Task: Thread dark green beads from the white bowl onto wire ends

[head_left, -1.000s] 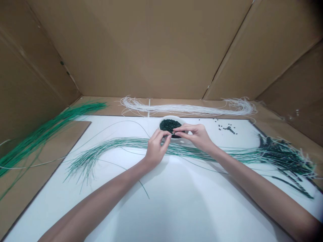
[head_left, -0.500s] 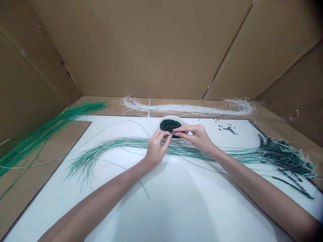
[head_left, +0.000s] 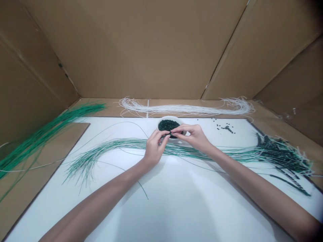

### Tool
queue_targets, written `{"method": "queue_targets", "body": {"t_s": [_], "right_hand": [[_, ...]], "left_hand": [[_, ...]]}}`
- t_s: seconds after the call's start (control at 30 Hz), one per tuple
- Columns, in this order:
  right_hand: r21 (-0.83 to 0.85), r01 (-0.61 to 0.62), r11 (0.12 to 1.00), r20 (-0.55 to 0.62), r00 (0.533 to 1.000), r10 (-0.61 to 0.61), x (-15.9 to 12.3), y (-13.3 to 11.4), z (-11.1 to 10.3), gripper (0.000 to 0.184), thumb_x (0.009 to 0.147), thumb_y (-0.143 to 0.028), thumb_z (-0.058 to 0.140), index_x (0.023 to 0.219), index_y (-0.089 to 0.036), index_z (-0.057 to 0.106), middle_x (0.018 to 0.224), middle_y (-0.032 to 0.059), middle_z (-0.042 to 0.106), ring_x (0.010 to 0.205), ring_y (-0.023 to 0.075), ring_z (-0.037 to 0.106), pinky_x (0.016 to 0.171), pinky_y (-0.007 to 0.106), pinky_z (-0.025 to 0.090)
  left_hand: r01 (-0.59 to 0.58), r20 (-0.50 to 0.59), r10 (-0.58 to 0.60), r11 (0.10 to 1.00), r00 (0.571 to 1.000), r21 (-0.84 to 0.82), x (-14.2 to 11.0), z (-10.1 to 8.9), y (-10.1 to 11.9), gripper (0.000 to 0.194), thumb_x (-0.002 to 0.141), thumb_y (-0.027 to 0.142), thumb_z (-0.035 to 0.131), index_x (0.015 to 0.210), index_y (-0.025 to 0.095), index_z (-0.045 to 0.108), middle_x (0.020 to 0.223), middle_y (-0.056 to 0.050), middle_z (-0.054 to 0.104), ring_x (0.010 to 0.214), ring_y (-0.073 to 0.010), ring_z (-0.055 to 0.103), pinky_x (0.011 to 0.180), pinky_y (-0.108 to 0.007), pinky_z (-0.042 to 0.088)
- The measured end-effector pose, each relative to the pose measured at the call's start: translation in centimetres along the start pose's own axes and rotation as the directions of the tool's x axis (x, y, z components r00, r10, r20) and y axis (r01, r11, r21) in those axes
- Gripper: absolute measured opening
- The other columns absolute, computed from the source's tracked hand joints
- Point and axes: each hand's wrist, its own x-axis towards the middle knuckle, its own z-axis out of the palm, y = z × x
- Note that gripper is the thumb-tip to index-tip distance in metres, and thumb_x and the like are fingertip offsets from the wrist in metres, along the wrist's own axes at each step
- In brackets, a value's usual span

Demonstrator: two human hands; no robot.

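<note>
Your left hand (head_left: 154, 148) and right hand (head_left: 195, 136) meet in the middle, backs of both hands up, the forearms reaching in from either side. The fingers of each hand are drawn together in a pinch at thumb and forefinger, the tips of the two hands nearly touching, and they are clamped on a small dark piece (head_left: 171, 132) that is too small and too covered to name for certain. Right below your fingers, and a little beyond them, sits a white bowl (head_left: 180, 120) with dark green beads (head_left: 168, 125) filling much of it; your tips are over its near part. A thin loose strand (head_left: 123, 122) arcs to the left of your fingers, one end running in toward your left hand. Passing under your hands, on the near side of the bowl, a long bundle of green and white strands (head_left: 121, 143) lies across the counter (head_left: 161, 208); it fans out to the left of your fingers and ends, well to the right of them, in a thick pile of dark beaded ends (head_left: 282, 154). Beyond your fingers and to the right, some loose beads (head_left: 227, 128) lie scattered. Farther out, past the bowl, white strands (head_left: 181, 109) stretch sideways in front of a brown cardboard wall (head_left: 151, 50), and a green bundle (head_left: 50, 131) lies well off to the left of your fingers.
</note>
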Motion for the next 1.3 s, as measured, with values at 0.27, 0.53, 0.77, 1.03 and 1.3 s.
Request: {"method": "queue_targets", "body": {"t_s": [0.27,0.53,0.77,1.03,1.3], "right_hand": [[-0.006,0.019,1.000,0.013,1.000,-0.019,-0.12,-0.18,0.26,0.016,0.073,-0.026,0.057,0.081,-0.018,0.068,0.077,0.0044,0.067,0.063,0.0126,0.060,0.058,0.024,0.049],[-0.041,0.031,0.999,0.016,0.999,-0.030,-0.18,-0.24,0.36,0.016,0.074,-0.026,0.056,0.080,-0.018,0.068,0.076,0.0036,0.067,0.062,0.0121,0.059,0.058,0.023,0.049],[-0.059,0.027,0.998,-0.003,1.000,-0.027,-0.07,-0.24,0.20,0.015,0.073,-0.025,0.057,0.080,-0.020,0.068,0.076,0.0024,0.067,0.061,0.0117,0.057,0.057,0.024,0.048],[-0.043,0.045,0.998,-0.008,0.999,-0.046,-0.05,-0.26,-0.02,0.015,0.073,-0.023,0.057,0.082,-0.020,0.069,0.078,0.0025,0.067,0.066,0.0128,0.059,0.060,0.024,0.048],[-0.064,-0.022,0.998,-0.060,0.998,0.018,0.06,0.12,-0.16,0.013,0.070,-0.025,0.062,0.079,-0.019,0.070,0.076,0.0026,0.069,0.066,0.0145,0.061,0.060,0.025,0.049]], "left_hand": [[-0.042,-0.009,0.042,0.999,0.999,-0.003,0.03,0.07,0.01,0.012,0.077,0.022,0.055,0.086,0.017,0.061,0.075,-0.001,0.054,0.059,-0.0073,0.045,0.055,-0.018,0.038],[0.001,-0.005,-0.001,1.000,1.000,-0.003,0.07,0.06,0.06,0.007,0.077,0.021,0.052,0.081,0.017,0.057,0.073,0.000,0.053,0.055,-0.0069,0.042,0.054,-0.019,0.037],[0.099,0.009,-0.098,0.992,0.995,-0.075,-0.06,0.21,0.19,0.005,0.076,0.017,0.049,0.081,0.017,0.050,0.072,0.000,0.052,0.059,-0.0071,0.046,0.049,-0.016,0.036],[0.042,0.022,-0.042,0.998,0.999,-0.036,0.07,-0.01,0.37,0.012,0.076,0.019,0.052,0.087,0.017,0.056,0.075,-0.001,0.054,0.058,-0.0072,0.046,0.052,-0.017,0.036],[0.047,-0.035,-0.048,0.999,0.998,-0.027,0.13,-0.13,0.35,0.009,0.081,0.022,0.048,0.081,0.016,0.055,0.072,0.000,0.052,0.059,-0.0074,0.045,0.054,-0.018,0.036]]}}
